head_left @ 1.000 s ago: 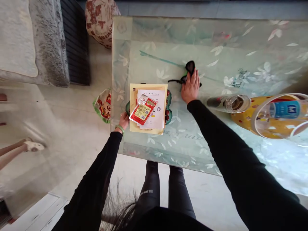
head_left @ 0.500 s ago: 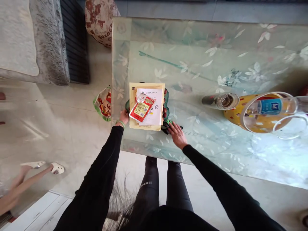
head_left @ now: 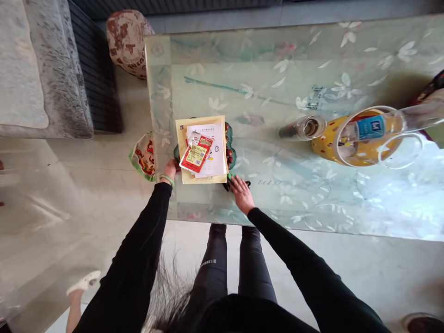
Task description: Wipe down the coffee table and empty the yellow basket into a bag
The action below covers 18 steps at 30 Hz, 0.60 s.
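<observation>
A dark green dish with a scalloped rim holds small dark red round things, perhaps fruit. Lying across its top are a yellowish paper envelope, a white printed sheet and a red and yellow food packet. My left hand is at the dish's left side, its fingertips partly hidden beside the envelope. Near the envelope's lower right corner, my right hand lies with fingers stretched over a small black and green object, whose kind I cannot make out.
On the table, under a clear floral cover, a glass jar lies near a yellow bowl and a plastic bottle with a blue label. A colourful bag stands beyond the left edge. Another person's foot shows lower left.
The view has shifted, so the table things appear further left. Both hands stay at the dish and the black and green object. The other person's leg has moved.
</observation>
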Each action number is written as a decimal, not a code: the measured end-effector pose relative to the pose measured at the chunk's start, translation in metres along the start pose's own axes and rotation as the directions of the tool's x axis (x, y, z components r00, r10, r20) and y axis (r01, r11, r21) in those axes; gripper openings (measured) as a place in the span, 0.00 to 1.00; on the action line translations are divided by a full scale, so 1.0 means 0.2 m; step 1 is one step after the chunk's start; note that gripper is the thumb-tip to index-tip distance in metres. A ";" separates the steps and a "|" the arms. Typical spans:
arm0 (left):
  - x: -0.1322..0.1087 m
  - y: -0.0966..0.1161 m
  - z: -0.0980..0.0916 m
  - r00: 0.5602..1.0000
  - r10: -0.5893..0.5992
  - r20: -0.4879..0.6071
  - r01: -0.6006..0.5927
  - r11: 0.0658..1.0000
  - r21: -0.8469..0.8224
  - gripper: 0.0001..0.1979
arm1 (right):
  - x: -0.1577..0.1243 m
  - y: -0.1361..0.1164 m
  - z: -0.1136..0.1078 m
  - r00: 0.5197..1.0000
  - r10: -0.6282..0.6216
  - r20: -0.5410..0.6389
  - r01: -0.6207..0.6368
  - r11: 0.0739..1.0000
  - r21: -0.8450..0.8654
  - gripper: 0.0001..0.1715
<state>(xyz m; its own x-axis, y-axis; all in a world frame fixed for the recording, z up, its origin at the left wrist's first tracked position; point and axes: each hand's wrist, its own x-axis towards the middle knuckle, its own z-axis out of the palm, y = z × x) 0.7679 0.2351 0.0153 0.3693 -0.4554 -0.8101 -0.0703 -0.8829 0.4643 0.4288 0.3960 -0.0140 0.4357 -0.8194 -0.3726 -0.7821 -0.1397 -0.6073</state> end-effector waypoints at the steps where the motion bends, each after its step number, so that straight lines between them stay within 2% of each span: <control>1: 0.00 0.01 0.00 1.000 -0.020 -0.005 0.020 0.999 -0.028 0.19 | -0.10 0.04 -0.01 0.998 -0.050 0.045 0.050 0.999 0.006 0.35; 3: 0.00 0.02 0.01 0.999 -0.053 -0.009 0.052 0.993 -0.108 0.18 | -0.22 0.21 -0.11 0.996 -0.053 0.067 0.054 0.998 -0.011 0.34; 5: 0.00 0.03 0.04 0.999 -0.050 -0.008 0.047 0.979 -0.197 0.13 | -0.22 0.41 -0.24 0.996 0.082 -0.019 -0.083 0.994 -0.065 0.33; 6: -0.01 0.03 0.06 0.999 -0.037 -0.012 0.033 0.969 -0.244 0.11 | -0.17 0.49 -0.30 0.979 0.177 -0.097 -0.185 0.979 -0.083 0.32; 7: -0.01 0.02 0.08 1.000 -0.021 -0.018 0.015 0.958 -0.287 0.08 | -0.09 0.54 -0.34 0.943 0.274 -0.189 -0.293 0.952 -0.083 0.33; 8: -0.01 0.02 0.09 1.000 -0.005 -0.027 -0.003 0.947 -0.322 0.08 | -0.01 0.57 -0.35 0.887 0.364 -0.285 -0.395 0.916 -0.061 0.34; 10: -0.01 0.02 0.11 0.999 0.010 -0.048 -0.028 0.922 -0.387 0.09 | 0.15 0.52 -0.32 0.767 0.476 -0.431 -0.522 0.853 0.013 0.37; 11: -0.01 0.02 0.12 0.998 0.014 -0.059 -0.037 0.914 -0.404 0.10 | 0.20 0.45 -0.27 0.742 0.486 -0.461 -0.531 0.847 0.039 0.38; 12: -0.02 0.02 0.12 0.997 0.017 -0.072 -0.045 0.907 -0.418 0.12 | 0.22 0.38 -0.22 0.756 0.465 -0.461 -0.503 0.863 0.045 0.38; 15: -0.01 0.02 0.15 0.996 0.026 -0.090 -0.065 0.885 -0.461 0.13 | 0.12 0.21 -0.10 0.920 0.244 -0.306 -0.254 0.967 0.005 0.35; 16: 0.00 0.02 0.17 0.996 0.032 -0.083 -0.068 0.876 -0.478 0.13 | 0.05 0.21 -0.10 0.960 0.155 -0.235 -0.160 0.987 -0.001 0.34; 18: 0.01 0.02 0.23 0.997 0.050 -0.055 -0.071 0.857 -0.511 0.13 | -0.13 0.29 -0.14 0.989 0.048 -0.138 -0.049 0.999 -0.008 0.33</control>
<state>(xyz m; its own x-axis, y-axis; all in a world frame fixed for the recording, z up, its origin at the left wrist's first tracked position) 0.7260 0.2263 -0.0013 0.4154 -0.4917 -0.7653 0.3868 -0.6660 0.6378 0.3597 0.3945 -0.0200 0.3319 -0.8941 -0.3006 -0.8063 -0.1035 -0.5824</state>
